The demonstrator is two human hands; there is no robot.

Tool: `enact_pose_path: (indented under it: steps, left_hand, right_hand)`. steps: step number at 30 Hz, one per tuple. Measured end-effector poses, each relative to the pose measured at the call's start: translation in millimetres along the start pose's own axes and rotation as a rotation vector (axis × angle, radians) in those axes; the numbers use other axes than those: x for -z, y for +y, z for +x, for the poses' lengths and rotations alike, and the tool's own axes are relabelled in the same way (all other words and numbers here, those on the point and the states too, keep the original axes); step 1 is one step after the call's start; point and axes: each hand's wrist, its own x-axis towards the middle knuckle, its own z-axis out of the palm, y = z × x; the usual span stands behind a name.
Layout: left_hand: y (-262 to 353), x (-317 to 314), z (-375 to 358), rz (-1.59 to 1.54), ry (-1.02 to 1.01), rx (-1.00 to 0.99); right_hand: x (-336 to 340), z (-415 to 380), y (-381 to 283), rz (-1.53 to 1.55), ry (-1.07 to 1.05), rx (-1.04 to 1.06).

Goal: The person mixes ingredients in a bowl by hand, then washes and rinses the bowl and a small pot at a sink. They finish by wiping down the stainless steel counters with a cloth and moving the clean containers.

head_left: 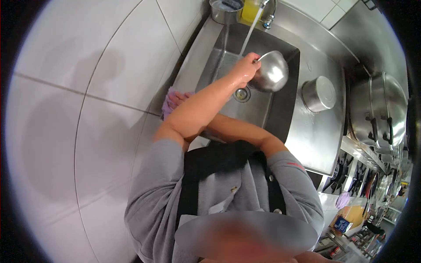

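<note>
My left hand grips a shiny steel bowl by its rim over the sink. The bowl is tilted, its rounded outside turned to the right. Just left of it, a stream of tap water falls close by my wet left hand. My right arm crosses beneath the left one. At the sink's left edge, my right hand has its fingers on a bunched purple cloth; the left forearm hides part of that hand.
An overturned steel pot stands on the drainboard to the right. Behind the sink are the tap, a metal container and a yellow container. Large lidded pots stand farther right. A tiled wall borders the left.
</note>
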Motion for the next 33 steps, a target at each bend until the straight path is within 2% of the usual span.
enact_pose_path:
  steps: [4, 5, 8, 10, 13, 15, 17, 22, 24, 26, 27, 29, 30, 31, 33]
  left_hand:
    - [44.5, 16.1, -4.7, -0.28, -0.109, -0.031]
    - [46.6, 22.4, 1.4, -0.351, -0.138, -0.102]
    - [59.1, 40.9, 17.9, -0.509, -0.115, -0.12]
    - [71.3, 49.2, 26.2, -0.718, -0.095, -0.003]
    - [81.2, 61.3, 47.2, -0.881, -0.101, 0.103]
    - [75.9, 68.1, 63.2, -0.948, -0.143, 0.115]
    - [73.8, 69.6, 73.5, -1.023, -0.213, 0.096]
    - [73.3, 63.9, 72.4, -1.024, -0.183, 0.12]
    - [69.2, 56.1, 69.1, -1.023, -0.17, 0.111]
    - [66.5, 46.9, 68.5, -1.029, -0.171, 0.091]
    - [53.1, 45.4, 75.2, -0.939, -0.166, 0.055]
    - [37.0, 44.1, 81.0, -0.813, -0.207, -0.007]
    - [35.4, 40.6, 79.8, -0.75, -0.232, -0.04]
    - [39.0, 36.0, 75.0, -0.723, -0.194, 0.007]
    - [41.2, 32.5, 64.8, -0.636, -0.161, 0.041]
  right_hand:
    - [-67.4, 56.3, -35.2, 1.808, -0.32, -0.25]
    - [-82.5, 68.3, -48.5, 2.261, -0.401, -0.32]
    - [-139.7, 90.4, -104.4, 2.223, -0.532, -0.525]
    - [-173.2, 103.9, -140.9, 2.195, -0.607, -0.663]
    - [-215.8, 121.7, -175.5, 2.119, -0.796, -0.709]
    - [-229.4, 127.8, -192.2, 2.091, -0.842, -0.759]
    - [-232.6, 129.6, -195.4, 2.088, -0.866, -0.798]
    - [-217.6, 115.1, -166.6, 2.232, -0.915, -0.883]
    - [-209.2, 104.0, -111.2, 2.219, -0.995, -0.465]
    - [-171.6, 90.5, -89.7, 2.35, -0.905, -0.474]
    - [-128.4, 90.8, -118.6, 2.16, -0.786, -0.284]
    - [-57.2, 73.9, -151.9, 2.125, -0.418, -0.401]
    - [-32.1, 57.2, -132.2, 2.391, -0.334, -0.649]
    - [-12.7, 40.6, -104.4, 2.638, -0.175, -0.902]
    - [-6.1, 15.7, -76.2, 3.065, -0.222, -0.691]
